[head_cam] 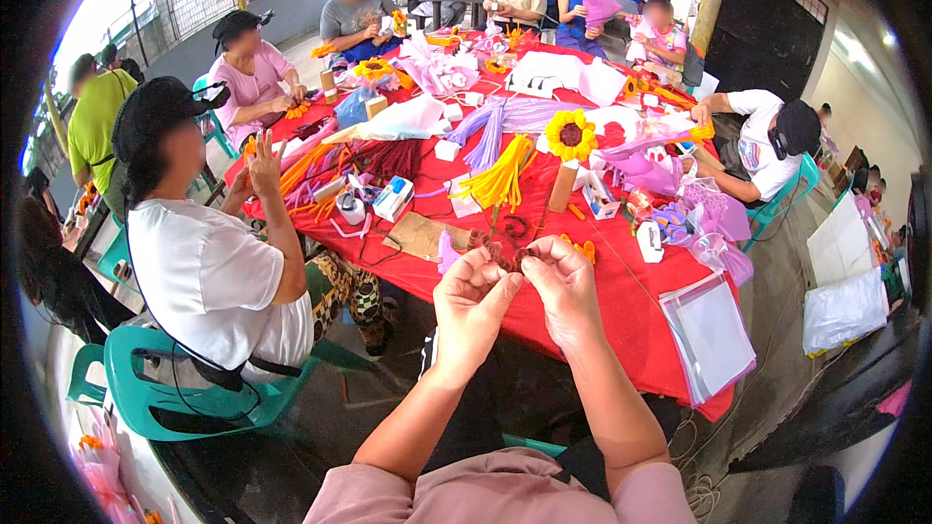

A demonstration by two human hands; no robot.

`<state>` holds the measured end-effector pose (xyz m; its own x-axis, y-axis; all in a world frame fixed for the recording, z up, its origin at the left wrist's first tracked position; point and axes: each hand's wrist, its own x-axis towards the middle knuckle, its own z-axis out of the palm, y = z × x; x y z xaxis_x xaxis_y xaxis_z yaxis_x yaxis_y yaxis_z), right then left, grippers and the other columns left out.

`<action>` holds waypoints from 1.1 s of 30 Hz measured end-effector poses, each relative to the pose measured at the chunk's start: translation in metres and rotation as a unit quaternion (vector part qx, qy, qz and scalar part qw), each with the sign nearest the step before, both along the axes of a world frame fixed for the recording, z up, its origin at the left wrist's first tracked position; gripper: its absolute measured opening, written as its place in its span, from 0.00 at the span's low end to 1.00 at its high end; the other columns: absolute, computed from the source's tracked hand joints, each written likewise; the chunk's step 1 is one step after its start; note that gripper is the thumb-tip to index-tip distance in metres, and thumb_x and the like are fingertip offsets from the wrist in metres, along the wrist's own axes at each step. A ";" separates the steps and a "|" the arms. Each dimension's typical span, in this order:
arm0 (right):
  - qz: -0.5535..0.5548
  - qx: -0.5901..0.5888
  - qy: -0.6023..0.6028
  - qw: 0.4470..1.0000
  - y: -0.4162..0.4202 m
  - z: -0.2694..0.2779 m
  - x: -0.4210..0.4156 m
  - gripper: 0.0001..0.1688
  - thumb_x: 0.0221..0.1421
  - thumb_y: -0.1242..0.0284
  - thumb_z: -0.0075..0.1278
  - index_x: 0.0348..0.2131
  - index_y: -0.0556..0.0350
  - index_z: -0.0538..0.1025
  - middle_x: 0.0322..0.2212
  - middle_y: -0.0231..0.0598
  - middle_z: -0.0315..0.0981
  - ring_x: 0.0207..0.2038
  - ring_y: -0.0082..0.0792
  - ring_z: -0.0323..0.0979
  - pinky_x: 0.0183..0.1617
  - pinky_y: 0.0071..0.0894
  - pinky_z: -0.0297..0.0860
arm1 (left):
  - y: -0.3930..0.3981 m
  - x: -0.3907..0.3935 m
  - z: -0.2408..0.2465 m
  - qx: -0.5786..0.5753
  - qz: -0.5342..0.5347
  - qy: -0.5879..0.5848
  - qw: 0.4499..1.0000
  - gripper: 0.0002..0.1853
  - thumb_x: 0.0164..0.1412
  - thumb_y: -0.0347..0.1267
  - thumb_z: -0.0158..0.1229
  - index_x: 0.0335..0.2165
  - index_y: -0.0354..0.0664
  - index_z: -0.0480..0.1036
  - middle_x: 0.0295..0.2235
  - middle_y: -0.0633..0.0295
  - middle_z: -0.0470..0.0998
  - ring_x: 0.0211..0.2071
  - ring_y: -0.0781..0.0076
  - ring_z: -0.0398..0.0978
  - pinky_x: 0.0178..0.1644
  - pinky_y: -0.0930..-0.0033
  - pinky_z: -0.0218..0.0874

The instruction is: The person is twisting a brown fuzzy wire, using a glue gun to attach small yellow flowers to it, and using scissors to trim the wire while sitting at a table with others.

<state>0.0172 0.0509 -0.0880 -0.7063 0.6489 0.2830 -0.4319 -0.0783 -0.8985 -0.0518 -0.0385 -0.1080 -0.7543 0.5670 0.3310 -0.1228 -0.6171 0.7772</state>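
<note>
My left hand (477,309) and my right hand (566,295) are raised close together over the near edge of the table. Between them, the fingertips of both pinch a dark brown, coiled fuzzy stem (501,256), which looks like a pipe cleaner. Just beyond my left fingers, a lilac tool (446,253), apparently a glue gun, rests by a piece of brown cardboard (416,234). Past the hands lies a fanned bundle of yellow pipe cleaners (502,176). A yellow fuzzy sunflower (570,135) with a brown centre stands above a brown block or tube (562,189). Small orange pieces (582,247) lie behind my right hand.
A red cloth (633,327) covers the table. Clear plastic sheets (710,338) overhang its right corner. Small boxes (393,198), lilac stems (486,132) and wrapped bouquets (655,167) crowd it. A person in white (204,269) sits close on my left; several others sit around the table.
</note>
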 end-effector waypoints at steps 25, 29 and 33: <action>-0.041 0.123 -0.015 0.991 0.003 0.013 0.042 0.05 0.49 0.85 0.48 0.25 0.59 0.69 0.25 0.25 0.64 0.29 0.14 0.62 0.34 0.15 0.61 | -0.007 0.022 0.022 -0.004 0.064 0.096 0.993 0.06 0.53 0.17 0.57 0.27 0.37 0.69 0.24 0.71 0.71 0.26 0.88 0.67 0.33 0.84 0.59; -0.052 0.198 -0.047 0.978 0.009 0.013 0.044 0.05 0.49 0.85 0.49 0.27 0.60 0.69 0.25 0.26 0.64 0.29 0.14 0.63 0.34 0.17 0.63 | -0.009 0.016 0.022 -0.007 0.047 0.133 0.990 0.06 0.53 0.17 0.57 0.28 0.37 0.69 0.23 0.71 0.71 0.26 0.88 0.66 0.33 0.84 0.59; -0.081 0.320 -0.056 0.942 0.012 0.021 0.047 0.05 0.48 0.85 0.51 0.27 0.62 0.69 0.23 0.29 0.65 0.29 0.18 0.66 0.33 0.19 0.64 | -0.013 0.019 0.032 -0.026 0.034 0.109 0.993 0.06 0.52 0.17 0.57 0.27 0.36 0.69 0.23 0.72 0.70 0.26 0.87 0.66 0.33 0.84 0.59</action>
